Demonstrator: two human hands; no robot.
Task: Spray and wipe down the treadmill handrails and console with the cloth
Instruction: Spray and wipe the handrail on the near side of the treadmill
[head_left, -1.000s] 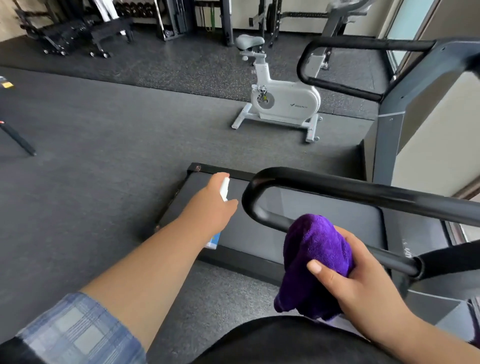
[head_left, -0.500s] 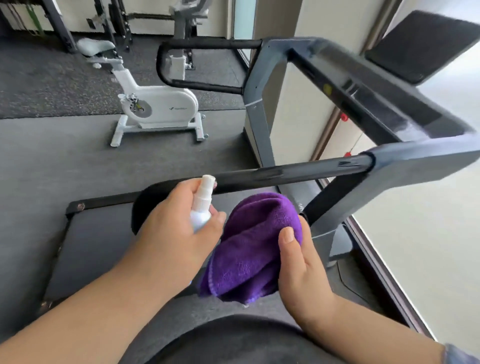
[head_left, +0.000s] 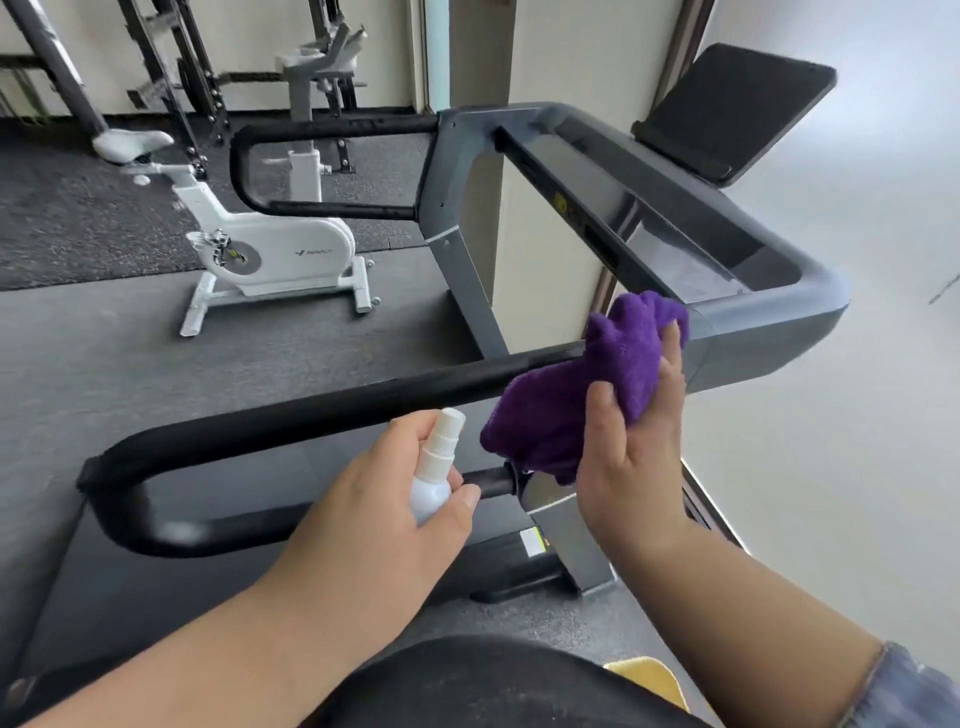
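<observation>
Beside the near handrail (head_left: 291, 415), a small spray bottle (head_left: 434, 480) is gripped in the left hand (head_left: 374, 525), while the bunched purple cloth (head_left: 582, 389) is clutched by the right hand (head_left: 636, 452) against the rail's console end. Being soft and light, the cloth is best wrapped round the rail, and the probably slippery bottle held at its body.

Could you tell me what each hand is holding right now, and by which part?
The left hand grips the spray bottle round its body, nozzle up. The right hand holds the bunched purple cloth from its right side, thumb in front.
</observation>
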